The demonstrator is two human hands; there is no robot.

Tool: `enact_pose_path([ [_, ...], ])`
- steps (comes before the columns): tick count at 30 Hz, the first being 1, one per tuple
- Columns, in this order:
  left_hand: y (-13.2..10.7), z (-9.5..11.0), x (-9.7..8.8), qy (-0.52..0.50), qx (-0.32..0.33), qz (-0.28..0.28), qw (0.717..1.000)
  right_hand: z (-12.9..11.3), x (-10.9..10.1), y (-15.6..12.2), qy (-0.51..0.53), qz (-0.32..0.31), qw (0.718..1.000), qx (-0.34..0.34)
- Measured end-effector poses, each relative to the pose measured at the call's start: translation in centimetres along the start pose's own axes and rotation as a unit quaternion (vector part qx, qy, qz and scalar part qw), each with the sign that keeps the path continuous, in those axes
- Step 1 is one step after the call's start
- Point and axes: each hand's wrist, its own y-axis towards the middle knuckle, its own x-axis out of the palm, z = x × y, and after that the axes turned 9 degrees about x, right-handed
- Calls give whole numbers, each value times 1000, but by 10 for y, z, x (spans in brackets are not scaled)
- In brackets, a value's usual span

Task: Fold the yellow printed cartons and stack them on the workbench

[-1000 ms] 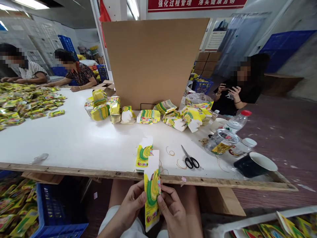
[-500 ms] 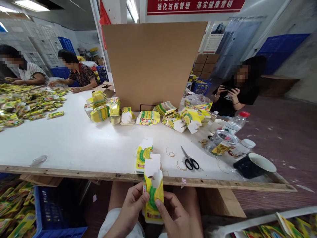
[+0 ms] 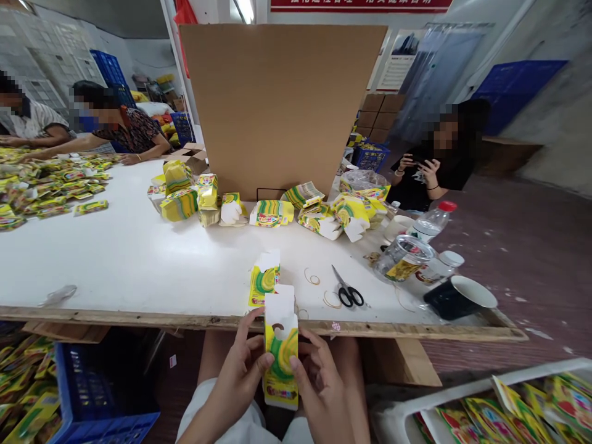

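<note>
Between my two hands is a small yellow-green cardboard box (image 3: 281, 364), held upright over my lap at the table's front edge. Its white top flap stands up. My left hand (image 3: 245, 370) grips the left side, thumb on the front and index finger reaching up along the edge. On the right side my right hand (image 3: 317, 376) pinches it, thumb on the front face. Just beyond it lies a stack of similar flat cartons (image 3: 264, 280) on the white table (image 3: 185, 265). The back of the held box is hidden.
Black-handled scissors (image 3: 348, 290) and rubber bands (image 3: 312, 277) lie to the right, near a dark mug (image 3: 460, 298) and a clear jar (image 3: 404, 258). Carton bundles (image 3: 272, 213) line a tall cardboard sheet (image 3: 282, 111). A blue crate (image 3: 106, 394) and white crate (image 3: 416, 425) flank me. Co-workers sit around.
My left index finger has lifted and straightened along the box's edge. The box is turned slightly more upright, and the view has tipped down a little. A co-worker's arm at left reaches further out.
</note>
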Motion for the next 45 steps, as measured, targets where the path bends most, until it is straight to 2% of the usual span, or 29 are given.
enact_pose_path([
  [8,-4,11,-1,-60,-49,-88,993,-27,-19,7,-62,-83,995,-6],
  [11,-5,11,2,-93,-48,-108,989,-29,-20,9,-98,-55,992,-62],
  [14,-6,8,2,-98,-46,-90,990,-21,-20,10,-92,18,991,-98],
  [17,-6,4,-1,-40,-56,-90,994,-14,-25,9,-60,70,990,-104],
  [20,-4,0,-5,86,-19,-69,994,-13,-32,7,-63,12,993,-99],
  [22,-2,-1,-5,150,14,-46,987,-14,-34,7,-68,-34,995,-61],
  [25,-1,-1,-4,178,22,-37,983,-12,-32,8,-62,-46,997,6],
  [31,-3,5,0,69,-43,-88,993,-9,-25,11,-75,-29,997,19],
  [35,-2,10,5,16,-58,-75,995,-16,-22,10,-99,-52,993,38],
  [39,-1,10,10,-5,-71,-54,996,-18,-17,7,-111,-46,992,46],
  [45,2,8,12,-32,-54,-43,997,-17,-25,11,-87,-63,994,19],
])
